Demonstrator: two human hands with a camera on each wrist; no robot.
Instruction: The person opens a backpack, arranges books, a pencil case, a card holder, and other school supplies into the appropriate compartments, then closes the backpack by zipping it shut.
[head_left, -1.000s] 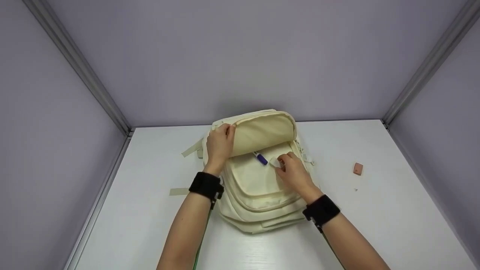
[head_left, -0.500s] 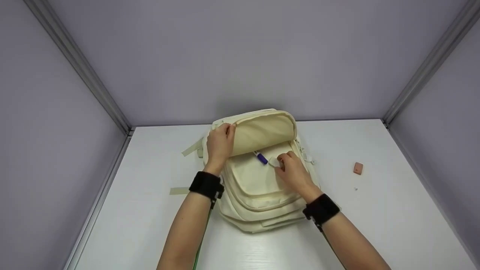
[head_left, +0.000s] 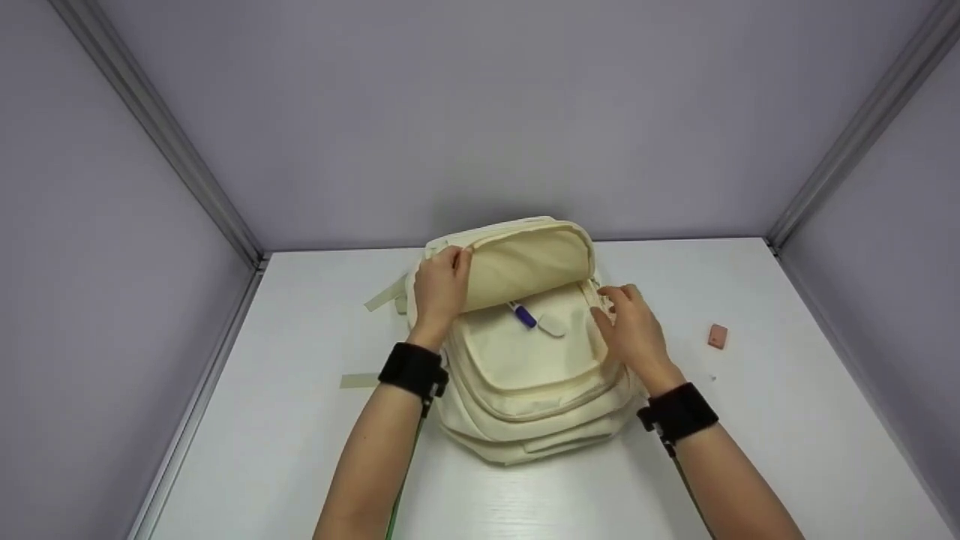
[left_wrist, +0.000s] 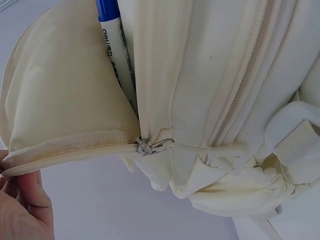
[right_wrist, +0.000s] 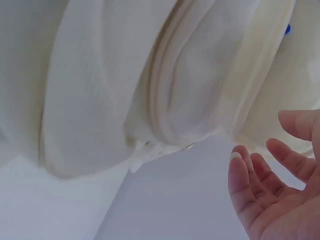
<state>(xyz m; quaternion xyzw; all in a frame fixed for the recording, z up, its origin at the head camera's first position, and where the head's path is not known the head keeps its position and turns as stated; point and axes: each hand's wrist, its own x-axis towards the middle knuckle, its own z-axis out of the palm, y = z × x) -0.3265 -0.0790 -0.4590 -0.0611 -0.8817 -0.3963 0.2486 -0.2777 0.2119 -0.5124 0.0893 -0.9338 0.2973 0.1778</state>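
A cream backpack [head_left: 536,367] lies on the white table, its front compartment unzipped. My left hand [head_left: 441,289] pinches the edge of the folded-back flap [head_left: 529,266]; the left wrist view shows the zipper pull [left_wrist: 150,146] at the flap's corner. A blue-capped white marker [head_left: 523,315] lies partly under the flap. Beside it is a small flat white piece with rounded ends [head_left: 552,325], its kind unclear. My right hand [head_left: 634,330] hovers at the bag's right edge, fingers spread and holding nothing in the right wrist view; whether a fingertip touches the fabric I cannot tell.
On the table to the right lies a small pinkish block [head_left: 718,336], with a tiny white bit [head_left: 713,377] nearer me. Straps [head_left: 360,381] stick out from the bag's left side. Grey panel walls [head_left: 480,120] enclose the table's back and sides.
My right hand has let go of the white piece, which stays on the bag beside the marker, and has moved right to the bag's edge. The left hand keeps its place on the flap.
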